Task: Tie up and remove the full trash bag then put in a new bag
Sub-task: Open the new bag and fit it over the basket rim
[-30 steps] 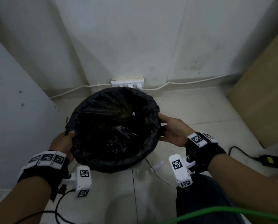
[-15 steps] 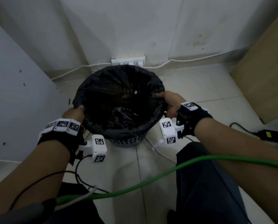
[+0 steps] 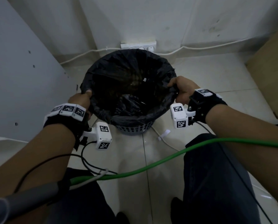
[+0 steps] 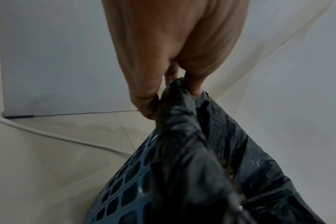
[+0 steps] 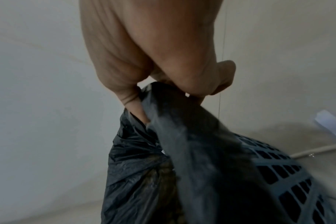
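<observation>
A black trash bag (image 3: pixel 128 88) lines a blue-grey slotted bin (image 3: pixel 133 129) on the tiled floor against the wall. My left hand (image 3: pixel 81 99) pinches the bag's rim on the left side; the left wrist view shows the bag (image 4: pixel 182 121) bunched between thumb and fingers (image 4: pixel 144 104) above the bin (image 4: pixel 125 178). My right hand (image 3: pixel 178 89) grips the rim on the right; in the right wrist view the bag (image 5: pixel 182 136) runs through its curled fingers (image 5: pixel 201 84), lifted off the bin (image 5: pixel 278 174). Dark rubbish lies deep in the bag.
A white power strip (image 3: pixel 138 45) and a white cable (image 3: pixel 80 55) run along the wall behind the bin. A grey panel (image 3: pixel 22 70) stands to the left, a wooden cabinet (image 3: pixel 270 70) to the right. A green cable (image 3: pixel 159 162) and black wires cross the floor near my legs.
Both hands went from resting at the bin's sides to gripping the bag's rim. The rim has been pulled up and outward off the bin edge, and my view has risen.
</observation>
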